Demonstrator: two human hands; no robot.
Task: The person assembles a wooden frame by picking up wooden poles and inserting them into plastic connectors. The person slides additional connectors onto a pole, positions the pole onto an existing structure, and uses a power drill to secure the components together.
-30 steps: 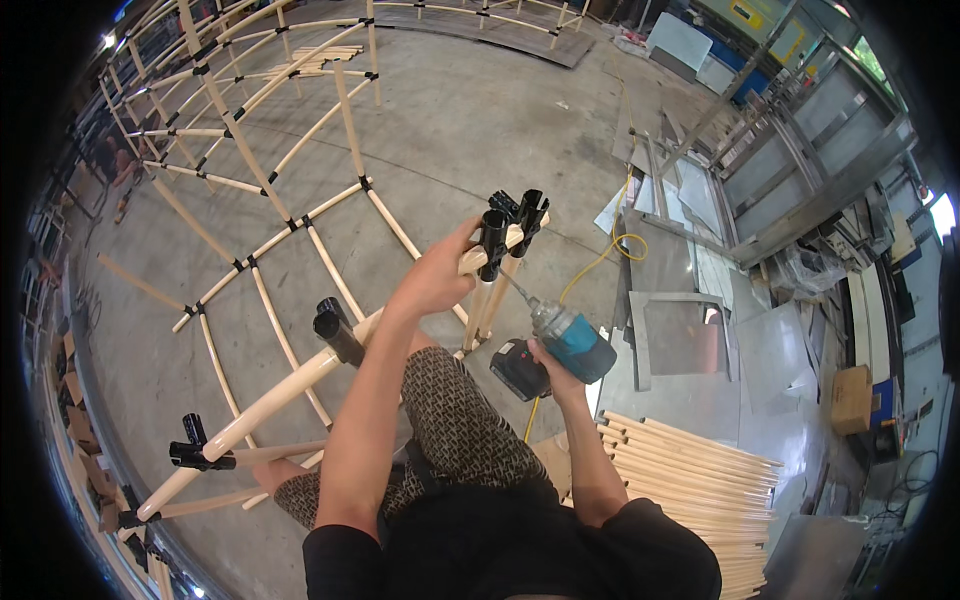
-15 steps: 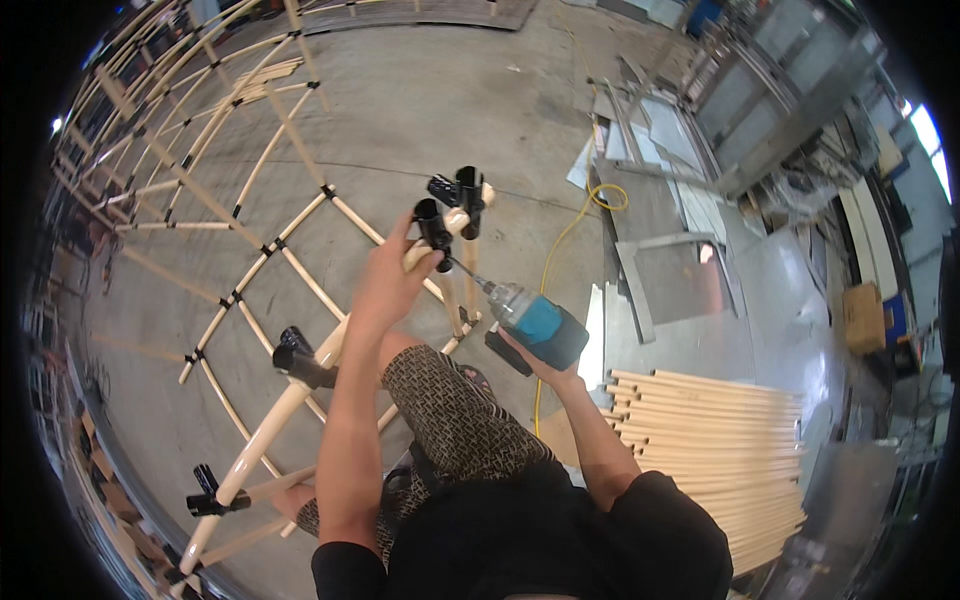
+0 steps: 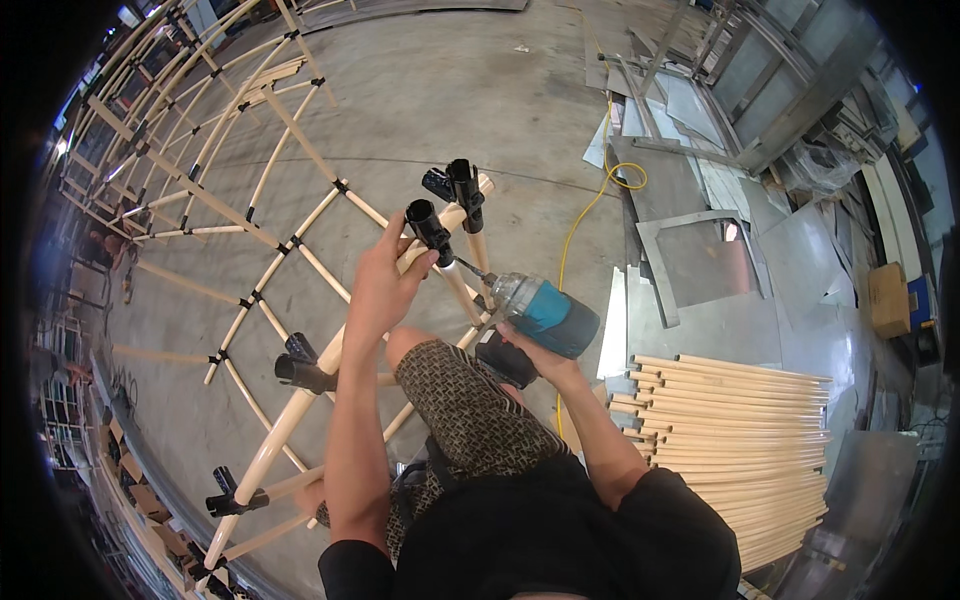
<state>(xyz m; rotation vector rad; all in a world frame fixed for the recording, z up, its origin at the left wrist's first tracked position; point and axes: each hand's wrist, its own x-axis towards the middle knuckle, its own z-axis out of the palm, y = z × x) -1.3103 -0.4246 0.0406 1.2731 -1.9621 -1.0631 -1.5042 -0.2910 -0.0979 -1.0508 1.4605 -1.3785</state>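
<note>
My left hand (image 3: 388,280) is closed around a black pipe joint (image 3: 428,230) on a cream pipe (image 3: 278,437). Held in my right hand (image 3: 537,352) is a teal and black cordless drill (image 3: 545,312). Its long bit reaches the lower side of that joint, close to my left fingertips. Just beyond, a second black joint (image 3: 464,190) sits near the far end of the same pipe. Lower on the pipe are another black joint (image 3: 303,366) and a further one (image 3: 232,492) near its lower left end.
A pipe frame (image 3: 270,250) stands on the concrete floor at left. To the right lies a stack of cream pipes (image 3: 740,450) beside metal sheets (image 3: 690,350). A yellow hose (image 3: 563,270) runs along the floor. A metal rack (image 3: 790,90) stands at far right.
The view has shifted slightly, so the surroundings sit further right. The drill stays at the same joint, its body turned a little. My left hand keeps its hold on the joint.
</note>
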